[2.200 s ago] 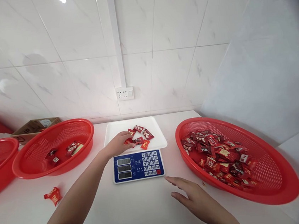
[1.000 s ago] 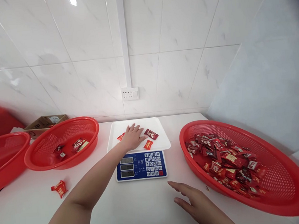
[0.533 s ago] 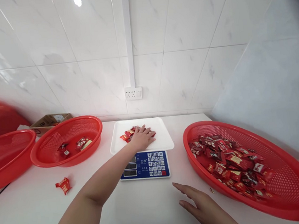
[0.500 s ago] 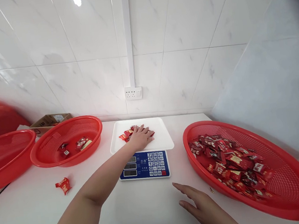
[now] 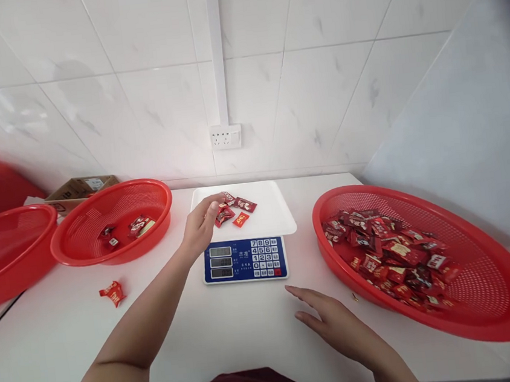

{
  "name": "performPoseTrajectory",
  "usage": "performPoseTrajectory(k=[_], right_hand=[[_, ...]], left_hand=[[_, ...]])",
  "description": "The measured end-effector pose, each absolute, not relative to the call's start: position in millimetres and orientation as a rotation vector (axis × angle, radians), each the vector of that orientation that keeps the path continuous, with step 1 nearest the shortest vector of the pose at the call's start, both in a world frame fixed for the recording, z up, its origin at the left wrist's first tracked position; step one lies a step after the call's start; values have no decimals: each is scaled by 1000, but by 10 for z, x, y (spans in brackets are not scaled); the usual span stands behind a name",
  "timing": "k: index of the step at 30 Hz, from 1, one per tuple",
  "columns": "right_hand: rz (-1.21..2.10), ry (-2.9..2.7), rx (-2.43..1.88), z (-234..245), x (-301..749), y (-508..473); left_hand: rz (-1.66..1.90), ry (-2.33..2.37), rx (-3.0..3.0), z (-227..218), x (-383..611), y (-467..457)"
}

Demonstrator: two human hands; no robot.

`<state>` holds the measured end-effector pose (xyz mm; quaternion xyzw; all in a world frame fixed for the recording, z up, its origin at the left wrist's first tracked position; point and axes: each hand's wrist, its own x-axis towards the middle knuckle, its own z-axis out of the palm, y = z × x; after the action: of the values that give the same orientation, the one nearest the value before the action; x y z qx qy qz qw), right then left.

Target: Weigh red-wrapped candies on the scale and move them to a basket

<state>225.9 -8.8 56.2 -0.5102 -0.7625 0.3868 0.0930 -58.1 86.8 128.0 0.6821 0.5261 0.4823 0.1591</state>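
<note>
My left hand (image 5: pixel 201 224) is over the left side of the white tray (image 5: pixel 275 213) on the scale. It is seen edge-on, fingers stretched forward and thumb up, nothing visibly held. Several red-wrapped candies (image 5: pixel 241 219) lie on the tray beside and beyond its fingertips; the hand partly hides some. Below the tray is the scale's blue keypad panel (image 5: pixel 244 259); its digits are too faint to read. My right hand (image 5: pixel 325 314) hovers over the white tabletop, thumb and fingers apart, holding nothing, between the scale and a large red basket (image 5: pixel 477 271) of wrapped candies (image 5: pixel 393 255).
A red basket (image 5: pixel 74 255) with a few candies stands left of the scale, another red basket (image 5: pixel 0 281) beyond it. Behind them sits a cardboard box (image 5: pixel 61 193). One wrapped candy (image 5: pixel 113 293) lies on the table. A power socket (image 5: pixel 225 137) is on the tiled wall.
My left hand has drawn back and left from the middle of the tray, uncovering candies that now lie more spread out. My right hand stays by the basket. The view has tilted down.
</note>
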Motion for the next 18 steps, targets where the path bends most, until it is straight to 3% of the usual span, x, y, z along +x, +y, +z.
performPoseTrajectory(k=[6,14,18], right_hand=[[1164,-2277,-1499,529,2247,-78],[1185,-2281,-1489,553,2196,-96],[1205,-2268,-1493,524,2208,-123]], left_hand=[[1384,1597,2104,1084,-684,535],[571,1891,2296,937,-796,834],[392,1843,2261,907,-670,914]])
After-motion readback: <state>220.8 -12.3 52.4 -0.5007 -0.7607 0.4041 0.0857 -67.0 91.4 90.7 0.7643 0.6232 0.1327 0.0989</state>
